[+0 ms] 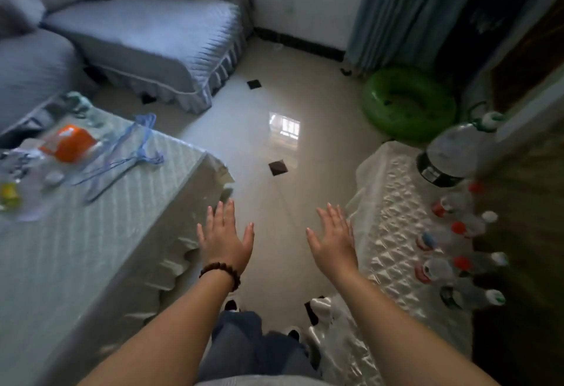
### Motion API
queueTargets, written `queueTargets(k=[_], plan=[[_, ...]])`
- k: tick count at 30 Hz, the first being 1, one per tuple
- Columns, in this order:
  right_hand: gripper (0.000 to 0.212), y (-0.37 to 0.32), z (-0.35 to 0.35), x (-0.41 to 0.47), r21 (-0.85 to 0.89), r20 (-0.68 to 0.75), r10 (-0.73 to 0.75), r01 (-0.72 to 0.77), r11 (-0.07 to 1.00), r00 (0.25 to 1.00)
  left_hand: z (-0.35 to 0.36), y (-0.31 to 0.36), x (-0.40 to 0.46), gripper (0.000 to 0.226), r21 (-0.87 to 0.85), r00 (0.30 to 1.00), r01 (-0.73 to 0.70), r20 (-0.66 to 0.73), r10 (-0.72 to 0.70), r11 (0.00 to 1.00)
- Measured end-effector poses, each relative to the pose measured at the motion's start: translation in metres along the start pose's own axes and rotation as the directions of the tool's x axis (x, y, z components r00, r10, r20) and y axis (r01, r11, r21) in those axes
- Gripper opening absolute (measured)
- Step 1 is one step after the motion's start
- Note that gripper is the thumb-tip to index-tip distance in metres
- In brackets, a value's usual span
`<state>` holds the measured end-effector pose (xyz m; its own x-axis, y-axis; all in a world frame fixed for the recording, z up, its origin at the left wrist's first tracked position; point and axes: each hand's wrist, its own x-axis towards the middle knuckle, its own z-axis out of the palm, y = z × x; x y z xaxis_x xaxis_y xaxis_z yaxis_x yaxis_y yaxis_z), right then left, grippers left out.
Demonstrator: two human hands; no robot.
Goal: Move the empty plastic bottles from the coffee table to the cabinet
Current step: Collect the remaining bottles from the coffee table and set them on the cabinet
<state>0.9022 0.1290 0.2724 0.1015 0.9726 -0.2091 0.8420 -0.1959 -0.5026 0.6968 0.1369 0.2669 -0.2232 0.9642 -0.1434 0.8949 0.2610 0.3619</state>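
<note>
The coffee table (100, 251) under a pale quilted cloth fills the left. The cabinet (393, 211), covered by a shiny white cloth, stands at the right. Several empty plastic bottles (457, 242) with red, white and green caps stand along the cabinet's far side, and a large clear jug (451, 153) with a green cap stands at its far end. A small clear bottle (18, 178) lies blurred at the table's left edge. My left hand (224, 236) and my right hand (334, 239) hover over the floor between the two, fingers spread, holding nothing.
On the coffee table lie an orange box (68, 143) and blue clothes hangers (128, 156). A grey sofa (152, 37) stands beyond it. A green inflatable ring (409, 101) lies on the tiled floor (274, 129) near a blue curtain (396, 10).
</note>
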Motion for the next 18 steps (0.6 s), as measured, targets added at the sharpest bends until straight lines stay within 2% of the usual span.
queueTargets(k=[6,12,18], plan=[[0.055,-0.092,0.046,0.004,-0.015,0.110,-0.242,0.245,0.969,0.964,-0.041,-0.103,-0.027,0.069,-0.090,0.948,0.279,-0.131,-0.289,0.956],[0.054,-0.182,0.100,-0.018,-0.027,0.208,-0.426,0.441,0.897,0.880,-0.078,-0.199,-0.067,0.071,-0.174,0.836,0.482,-0.200,-0.510,0.859],[0.053,-0.269,0.168,-0.075,-0.006,0.300,-0.553,0.581,0.814,0.778,-0.112,-0.306,-0.121,0.072,-0.239,0.715,0.610,-0.246,-0.655,0.756]])
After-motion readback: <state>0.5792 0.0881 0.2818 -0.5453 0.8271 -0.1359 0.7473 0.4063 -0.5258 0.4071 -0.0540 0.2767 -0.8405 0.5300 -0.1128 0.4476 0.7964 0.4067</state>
